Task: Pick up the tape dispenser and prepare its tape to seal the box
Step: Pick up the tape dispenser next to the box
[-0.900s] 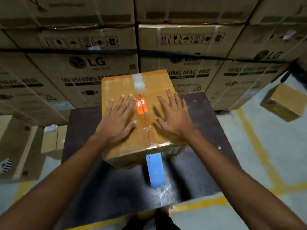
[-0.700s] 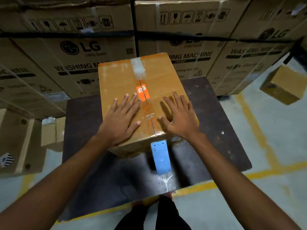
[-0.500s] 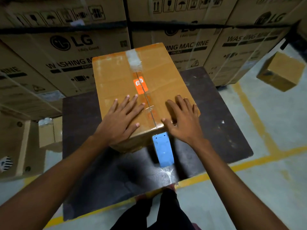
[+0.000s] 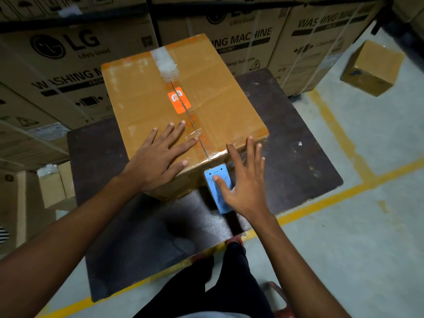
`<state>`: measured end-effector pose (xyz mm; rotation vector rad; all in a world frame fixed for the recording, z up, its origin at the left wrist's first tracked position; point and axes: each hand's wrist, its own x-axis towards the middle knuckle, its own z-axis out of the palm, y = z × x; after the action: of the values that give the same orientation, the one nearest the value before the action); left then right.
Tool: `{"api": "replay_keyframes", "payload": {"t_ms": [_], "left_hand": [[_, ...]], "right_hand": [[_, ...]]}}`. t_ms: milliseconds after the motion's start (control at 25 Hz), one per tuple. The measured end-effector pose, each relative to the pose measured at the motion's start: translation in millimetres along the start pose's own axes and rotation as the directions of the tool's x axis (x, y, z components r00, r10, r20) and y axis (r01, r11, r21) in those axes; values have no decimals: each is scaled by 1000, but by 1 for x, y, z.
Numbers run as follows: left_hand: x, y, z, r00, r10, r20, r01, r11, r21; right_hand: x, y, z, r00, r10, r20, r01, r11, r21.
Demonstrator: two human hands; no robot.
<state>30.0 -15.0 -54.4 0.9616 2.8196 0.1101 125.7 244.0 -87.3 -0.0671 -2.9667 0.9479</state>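
Note:
A brown cardboard box [image 4: 146, 92] with an orange sticker and a taped centre seam stands on a dark table [image 4: 128, 237]. A blue tape dispenser [image 4: 218, 177] lies on the table against the box's near side, its toothed end toward the box. My left hand [image 4: 158, 159] lies flat and spread on the box's near left top. My right hand [image 4: 244, 180] hovers over the dispenser with fingers apart; its thumb touches the blue plate, and the fingers reach past the box's near edge. The dispenser's right side is hidden under that hand.
Large printed washing-machine cartons [image 4: 68, 49] are stacked right behind the table. A small brown box [image 4: 371, 70] sits on the concrete floor at the far right. Yellow floor lines [image 4: 330, 125] run beside the table. My dark trouser legs [image 4: 229, 283] stand at the table's near edge.
My right hand slid off the box top toward me and down onto the blue dispenser. My left hand also drew back toward the box's near edge. The view tilted downward.

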Motion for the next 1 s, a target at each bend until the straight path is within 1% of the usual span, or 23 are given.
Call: {"api": "replay_keyframes", "payload": {"t_ms": [200,240,320,400,440,520,720,880,1000], "left_hand": [[8,4,-1,1000,0,9,0,1000,-31],[8,5,0,1000,-6,8,6,999,-37],[8,5,1,1000,-12,7,12,999,-40],[8,5,2,1000,-11,9,11,999,-48],[8,4,2,1000,-11,7,12,998,-55],[9,5,2,1000,-17,4,17,998,-67],[13,8,2,1000,-2,25,3,998,-68],[15,7,2,999,14,34,-10,996,-91],[17,7,3,999,15,45,-11,996,-87]], "right_hand": [[-23,-8,15,986,165,-29,-152,956,250],[-26,-9,19,978,209,-11,-195,931,310],[-30,-11,25,947,310,88,-317,845,430],[-34,-10,30,913,368,178,-406,768,495],[-36,-8,32,907,370,202,-420,755,504],[-37,-5,32,915,337,222,-403,762,506],[-40,-5,19,926,318,205,-378,766,519],[-42,-10,14,925,345,156,-375,776,508],[-38,-14,11,896,404,186,-442,757,481]]}}
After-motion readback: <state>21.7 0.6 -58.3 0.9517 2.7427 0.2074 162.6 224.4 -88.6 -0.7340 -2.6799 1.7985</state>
